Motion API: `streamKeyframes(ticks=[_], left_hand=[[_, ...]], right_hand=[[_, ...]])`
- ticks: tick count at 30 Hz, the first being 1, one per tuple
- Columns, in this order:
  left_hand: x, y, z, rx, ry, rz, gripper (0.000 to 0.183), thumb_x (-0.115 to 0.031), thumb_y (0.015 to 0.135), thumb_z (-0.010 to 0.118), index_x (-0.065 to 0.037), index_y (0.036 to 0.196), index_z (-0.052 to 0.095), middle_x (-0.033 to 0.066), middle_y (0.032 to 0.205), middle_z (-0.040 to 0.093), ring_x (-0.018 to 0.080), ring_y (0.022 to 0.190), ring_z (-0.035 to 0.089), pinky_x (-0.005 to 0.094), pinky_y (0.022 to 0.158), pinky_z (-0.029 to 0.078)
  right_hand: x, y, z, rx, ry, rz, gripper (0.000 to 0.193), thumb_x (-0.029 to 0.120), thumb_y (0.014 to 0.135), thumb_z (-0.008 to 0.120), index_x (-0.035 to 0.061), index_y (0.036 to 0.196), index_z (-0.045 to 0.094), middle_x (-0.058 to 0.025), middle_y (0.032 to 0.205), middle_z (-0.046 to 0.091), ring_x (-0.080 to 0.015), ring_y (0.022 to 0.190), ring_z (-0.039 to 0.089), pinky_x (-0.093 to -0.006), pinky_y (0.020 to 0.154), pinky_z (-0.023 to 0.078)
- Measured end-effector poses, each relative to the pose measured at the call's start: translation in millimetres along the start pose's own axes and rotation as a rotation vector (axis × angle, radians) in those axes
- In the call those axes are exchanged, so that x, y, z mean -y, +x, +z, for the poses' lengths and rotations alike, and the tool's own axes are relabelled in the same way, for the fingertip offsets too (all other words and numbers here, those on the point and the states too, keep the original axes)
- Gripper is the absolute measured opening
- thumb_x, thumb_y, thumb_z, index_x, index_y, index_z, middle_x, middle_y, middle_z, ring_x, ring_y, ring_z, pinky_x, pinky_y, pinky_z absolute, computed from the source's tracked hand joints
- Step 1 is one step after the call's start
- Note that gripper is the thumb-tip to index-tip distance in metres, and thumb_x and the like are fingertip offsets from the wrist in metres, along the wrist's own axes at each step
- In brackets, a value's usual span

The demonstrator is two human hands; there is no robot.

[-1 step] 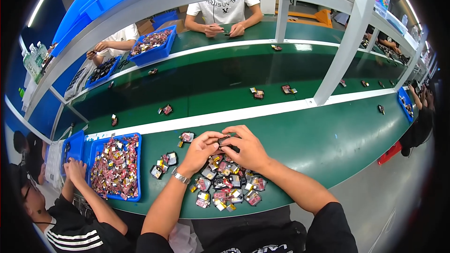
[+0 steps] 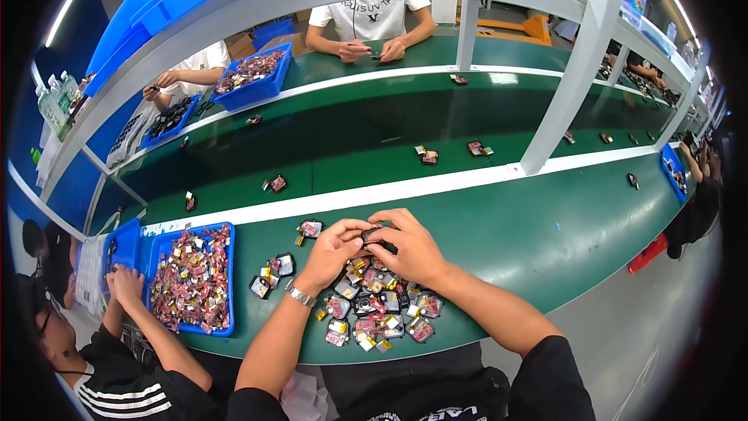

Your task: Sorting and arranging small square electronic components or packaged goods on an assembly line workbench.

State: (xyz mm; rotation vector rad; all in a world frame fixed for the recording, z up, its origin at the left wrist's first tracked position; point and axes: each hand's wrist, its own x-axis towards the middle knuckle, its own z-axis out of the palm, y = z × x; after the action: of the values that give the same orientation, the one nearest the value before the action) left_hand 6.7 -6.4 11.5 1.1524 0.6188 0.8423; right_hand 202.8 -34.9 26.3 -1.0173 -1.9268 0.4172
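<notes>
My left hand [image 2: 333, 256] and my right hand [image 2: 410, 248] meet above a pile on the green table. Between their fingertips is a small black device casing [image 2: 371, 238], largely covered by the fingers. Both hands are closed on it, thumbs and forefingers pinching its sides. Under and in front of them lies the pile of small electronic assemblies [image 2: 382, 304], with red circuit boards, silver cells and yellow tape in dark casings. Several similar assemblies [image 2: 285, 264] lie left of my left wrist, and one more assembly [image 2: 311, 228] sits just beyond that hand.
A blue tray [image 2: 232, 281] heaped with red circuit boards stands at the left, beside a co-worker's hands [image 2: 126, 284]. Beyond a white rail [image 2: 312, 201] runs a green belt with scattered assemblies [image 2: 427, 155]. A grey frame post [image 2: 573, 78] rises at right. Other people work across the belt.
</notes>
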Motion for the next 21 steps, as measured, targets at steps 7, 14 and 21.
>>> streamKeyframes(ticks=[7,14,21], left_hand=[[3.7,2.0,-0.6,-0.026,0.016,0.0,0.028,0.0,0.094,0.05,0.002,0.122,0.049,0.0143,0.12,0.059,0.0211,0.109,0.061,0.0351,0.092,0.054],[4.1,1.7,-1.1,-0.014,-0.014,0.009,0.028,-0.002,0.095,0.051,0.003,0.122,0.048,0.0152,0.119,0.059,0.0214,0.108,0.062,0.0349,0.092,0.054],[7.4,0.4,-1.5,-0.022,-0.026,0.053,0.025,-0.002,0.096,0.05,0.002,0.12,0.05,0.0181,0.128,0.056,0.0219,0.112,0.06,0.0336,0.093,0.054]], right_hand=[[-2.9,-2.1,3.1,-0.033,0.034,-0.002,0.013,0.008,0.076,0.072,0.0059,0.087,0.069,-0.0066,0.111,0.06,-0.0258,0.106,0.056,-0.0358,0.083,0.051],[-2.3,-2.2,3.1,-0.027,0.044,0.018,0.013,0.008,0.076,0.072,0.0059,0.089,0.07,-0.0068,0.112,0.06,-0.0258,0.108,0.056,-0.0358,0.083,0.051],[3.5,-1.4,3.9,-0.051,0.058,-0.013,0.016,0.006,0.076,0.07,0.0066,0.093,0.072,-0.0082,0.117,0.06,-0.0282,0.113,0.053,-0.0373,0.091,0.048]])
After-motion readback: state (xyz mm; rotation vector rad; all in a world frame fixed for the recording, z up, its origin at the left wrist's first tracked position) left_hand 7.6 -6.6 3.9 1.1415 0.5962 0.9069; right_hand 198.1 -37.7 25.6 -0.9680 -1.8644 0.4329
